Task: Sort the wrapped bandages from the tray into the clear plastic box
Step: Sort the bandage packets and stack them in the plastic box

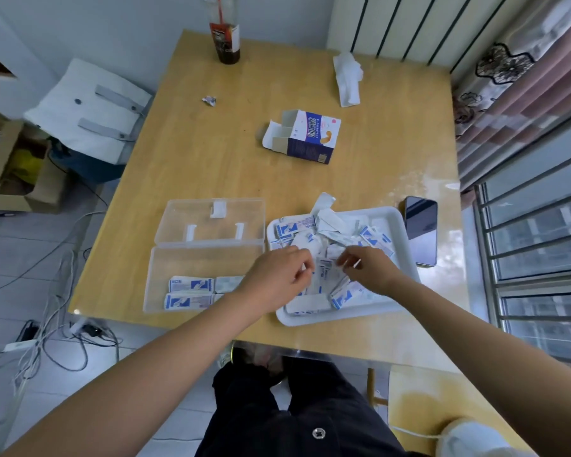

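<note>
Our left hand (277, 275) and right hand (368, 268) meet over the near half of the tray (406, 225). The fingers of both are curled, pinching edges of the wrapped bandages (325, 275) between them, whose long axis points away from us. The clear plastic box (149, 285) sits just left, nearer the left hand. Its packed bandages (189, 285) lie in 2 rows running left-right, so we judge a quarter turn is needed.
</note>
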